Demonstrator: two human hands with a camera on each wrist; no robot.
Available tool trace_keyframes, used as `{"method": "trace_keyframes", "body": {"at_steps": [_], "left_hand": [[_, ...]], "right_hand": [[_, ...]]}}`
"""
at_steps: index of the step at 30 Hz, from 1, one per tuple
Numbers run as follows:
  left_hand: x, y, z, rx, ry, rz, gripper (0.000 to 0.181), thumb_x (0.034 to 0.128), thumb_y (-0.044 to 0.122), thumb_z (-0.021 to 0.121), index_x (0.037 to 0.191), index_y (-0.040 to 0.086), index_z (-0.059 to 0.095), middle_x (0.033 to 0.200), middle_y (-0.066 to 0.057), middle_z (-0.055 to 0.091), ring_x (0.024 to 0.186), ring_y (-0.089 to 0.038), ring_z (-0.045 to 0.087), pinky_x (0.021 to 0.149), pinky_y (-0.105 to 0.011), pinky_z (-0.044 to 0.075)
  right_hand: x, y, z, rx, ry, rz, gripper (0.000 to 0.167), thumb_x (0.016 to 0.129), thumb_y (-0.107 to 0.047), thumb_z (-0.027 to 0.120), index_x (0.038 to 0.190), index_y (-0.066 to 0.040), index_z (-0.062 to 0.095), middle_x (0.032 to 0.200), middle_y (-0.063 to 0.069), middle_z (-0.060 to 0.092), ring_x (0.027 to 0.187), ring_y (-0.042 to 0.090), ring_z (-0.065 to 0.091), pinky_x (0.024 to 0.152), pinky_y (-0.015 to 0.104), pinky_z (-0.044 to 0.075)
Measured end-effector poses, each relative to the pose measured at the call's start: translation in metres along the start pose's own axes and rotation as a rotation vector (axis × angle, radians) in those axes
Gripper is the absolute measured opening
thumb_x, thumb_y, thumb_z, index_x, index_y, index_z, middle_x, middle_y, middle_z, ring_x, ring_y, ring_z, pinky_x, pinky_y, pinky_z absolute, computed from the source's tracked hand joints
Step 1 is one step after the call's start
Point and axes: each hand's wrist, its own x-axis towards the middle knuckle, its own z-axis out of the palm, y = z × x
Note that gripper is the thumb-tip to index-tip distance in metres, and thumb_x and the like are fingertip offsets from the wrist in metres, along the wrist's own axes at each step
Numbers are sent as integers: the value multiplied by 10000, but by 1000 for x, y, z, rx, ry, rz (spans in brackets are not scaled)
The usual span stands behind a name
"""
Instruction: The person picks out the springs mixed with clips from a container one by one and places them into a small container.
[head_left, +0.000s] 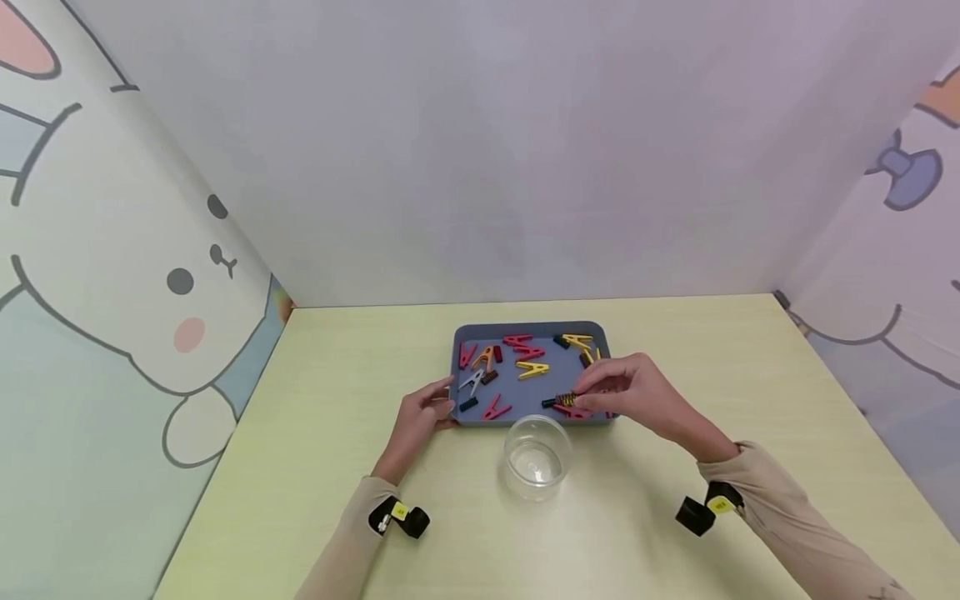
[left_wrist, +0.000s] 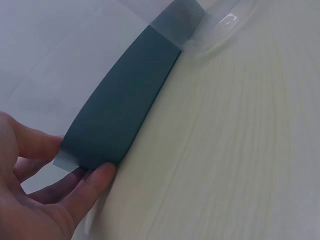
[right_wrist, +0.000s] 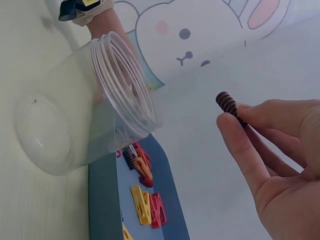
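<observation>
Nearest the camera, the left sleeve [head_left: 347, 533] is slanting in, and the left hand [head_left: 417, 419] is gripping the near left corner of the grey-blue tray [head_left: 517, 390] of clips [head_left: 533, 369]. The clear jar [head_left: 537, 462], standing just near of the tray, is risking a knock if the tray is shifting. A slack pinch could be dropping the dark ribbed piece [right_wrist: 227, 102]: the right hand [head_left: 637, 392] is holding it between thumb and fingers, its left end jutting clear of the grip, over the tray
</observation>
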Motion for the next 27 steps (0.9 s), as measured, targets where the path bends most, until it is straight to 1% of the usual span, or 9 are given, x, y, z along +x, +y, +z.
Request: {"method": "trace_keyframes", "body": {"at_steps": [3, 5, 9, 12, 19, 23, 27], "left_hand": [[0, 1, 0, -2, -3, 4, 450, 882, -17, 577, 1323, 70, 563, 1156, -203, 562, 967, -300, 599, 745, -379, 575], [0, 2, -1, -14, -18, 4, 453, 884, -21, 577, 1329, 55, 551, 1170, -221, 553, 981, -315, 594, 757, -396, 571], [-10, 18, 0, -22, -51, -3, 466, 890, -42, 558, 1351, 1, 507, 1200, -277, 526, 1024, -375, 570, 804, -454, 551], [-16, 29, 1, -10, -63, -2, 470, 895, -52, 540, 1361, -24, 481, 1215, -304, 510, 1049, -406, 552, 828, -490, 534], [-17, 28, 1, -7, -61, 6, 464, 901, -43, 541, 1361, -14, 486, 1214, -305, 509, 1061, -416, 544, 829, -497, 531], [-17, 28, 1, -14, -56, 1, 465, 896, -40, 550, 1357, -15, 491, 1213, -303, 512, 1060, -421, 543, 829, -497, 531], [-18, 28, 2, -11, -50, 0, 467, 893, -35, 555, 1355, -15, 494, 1214, -291, 517, 1049, -407, 551, 826, -482, 537]], "right_hand": [[-2, -3, 2, -6, -4, -6, 127, 799, -81, 751, 920, -42, 739, 968, 142, 661, 791, 243, 639, 654, 345, 575], [-3, -5, 3, 4, -11, -6, 130, 797, -79, 752, 919, -36, 738, 963, 144, 664, 795, 248, 644, 664, 348, 577], [-5, -6, 5, 36, -32, -9, 138, 797, -64, 748, 926, -15, 732, 956, 161, 664, 794, 269, 653, 690, 413, 575], [-6, -8, 6, 46, -49, -17, 146, 799, -58, 744, 936, -6, 730, 961, 166, 665, 803, 273, 653, 696, 433, 571], [-7, -11, 8, 24, -65, -38, 147, 797, -57, 746, 938, -17, 735, 966, 144, 668, 821, 255, 648, 682, 376, 578], [-8, -11, 10, -1, -71, -54, 131, 796, -63, 748, 925, -37, 742, 968, 146, 667, 809, 236, 641, 642, 323, 574], [-9, -12, 12, -18, -79, -79, 122, 800, -61, 744, 920, -47, 745, 971, 158, 665, 785, 226, 643, 612, 307, 569]]}}
